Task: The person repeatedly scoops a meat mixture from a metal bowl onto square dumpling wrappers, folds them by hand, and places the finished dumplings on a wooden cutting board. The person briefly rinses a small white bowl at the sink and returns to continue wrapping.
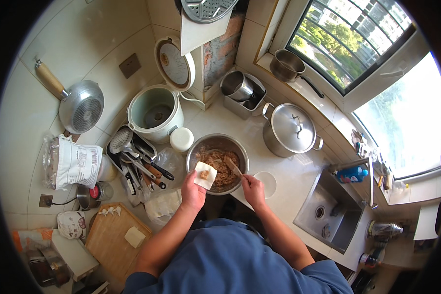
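Observation:
My left hand [193, 193] holds a square dough wrapper [210, 179] with a small dab of minced filling [204, 174] on it, over the near left rim of a steel mixing bowl [245, 154]. Minced filling [220, 165] lies in the bowl. In my right hand [253, 189] is a flat wooden spatula [234, 167], its tip over the filling. Just right of the bowl, beside that hand, sits a small white bowl [270, 183]. On a wooden cutting board [110, 239] at the lower left are a stack of wrappers [135, 237] and several folded dumplings [110, 211].
A rice cooker [156, 114] with raised lid and a utensil tray [121, 161] stand left of the bowl. Behind it are a lidded steel pot [292, 128] and a rectangular steel container [244, 106]. A sink [327, 213] is at the right. Plastic-wrapped wrappers [164, 204] lie near my left forearm.

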A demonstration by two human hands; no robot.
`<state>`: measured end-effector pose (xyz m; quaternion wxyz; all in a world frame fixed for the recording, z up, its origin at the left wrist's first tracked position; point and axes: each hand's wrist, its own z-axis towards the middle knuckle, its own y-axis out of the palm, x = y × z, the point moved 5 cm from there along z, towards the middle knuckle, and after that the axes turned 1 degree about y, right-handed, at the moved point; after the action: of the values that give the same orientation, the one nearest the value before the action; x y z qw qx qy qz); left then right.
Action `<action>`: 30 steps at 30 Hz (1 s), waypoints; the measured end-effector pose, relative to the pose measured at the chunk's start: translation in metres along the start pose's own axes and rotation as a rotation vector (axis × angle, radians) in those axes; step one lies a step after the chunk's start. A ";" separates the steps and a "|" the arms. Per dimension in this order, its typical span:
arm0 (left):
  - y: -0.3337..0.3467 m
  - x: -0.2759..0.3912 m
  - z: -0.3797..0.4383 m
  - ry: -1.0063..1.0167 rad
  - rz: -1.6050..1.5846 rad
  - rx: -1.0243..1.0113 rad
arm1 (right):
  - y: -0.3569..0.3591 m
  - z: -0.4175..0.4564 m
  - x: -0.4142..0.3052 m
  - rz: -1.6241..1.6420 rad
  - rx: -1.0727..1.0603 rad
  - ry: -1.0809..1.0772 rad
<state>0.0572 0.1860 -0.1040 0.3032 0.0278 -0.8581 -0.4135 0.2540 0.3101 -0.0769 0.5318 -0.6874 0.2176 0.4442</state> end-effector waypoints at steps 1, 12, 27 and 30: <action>-0.003 -0.001 0.002 0.004 0.010 -0.005 | -0.004 -0.004 0.002 -0.029 0.002 -0.004; -0.009 -0.002 0.004 -0.051 0.038 -0.006 | -0.113 -0.074 0.045 -0.373 0.238 0.074; 0.020 -0.008 -0.004 -0.116 0.033 -0.015 | -0.107 -0.090 -0.008 -0.276 0.151 -0.080; 0.022 -0.013 -0.004 -0.144 0.016 -0.027 | -0.094 -0.099 -0.055 -0.160 0.078 -0.304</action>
<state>0.0744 0.2016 -0.0921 0.2443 -0.0129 -0.8722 -0.4235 0.3359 0.2410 0.0240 0.6184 -0.6064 0.0962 0.4904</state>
